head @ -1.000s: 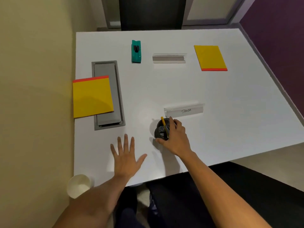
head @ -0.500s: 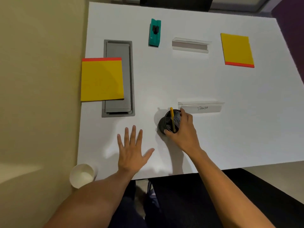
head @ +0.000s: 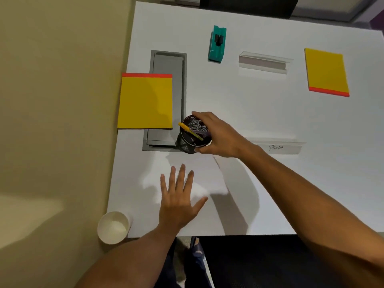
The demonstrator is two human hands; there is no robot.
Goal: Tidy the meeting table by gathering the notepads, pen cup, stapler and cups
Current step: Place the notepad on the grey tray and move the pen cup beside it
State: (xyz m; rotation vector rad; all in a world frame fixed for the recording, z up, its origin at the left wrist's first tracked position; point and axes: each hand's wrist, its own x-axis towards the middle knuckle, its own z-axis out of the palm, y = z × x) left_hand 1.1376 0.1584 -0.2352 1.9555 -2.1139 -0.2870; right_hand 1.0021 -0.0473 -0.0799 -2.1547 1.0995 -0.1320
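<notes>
My right hand (head: 220,136) grips the rim of a black mesh pen cup (head: 192,138) with a yellow pen in it, held tilted above the table near the grey panel's near end. My left hand (head: 180,196) lies flat on the white table (head: 270,183), fingers spread, holding nothing. A yellow notepad with a red edge (head: 145,100) rests at the table's left edge, partly over the grey panel. A second yellow notepad (head: 326,73) lies at the far right. A teal stapler (head: 217,45) sits at the far middle. A white paper cup (head: 113,226) stands at the near left corner.
A grey recessed panel (head: 168,80) is set into the table on the left. Two clear name-card holders lie on the table, one far (head: 264,63) and one near with handwriting (head: 278,147). A beige wall runs along the left; a dark chair sits below the near edge.
My right hand has lifted the pen cup off the table and carried it left and away from me, toward the grey panel. My left hand has stayed flat on the table.
</notes>
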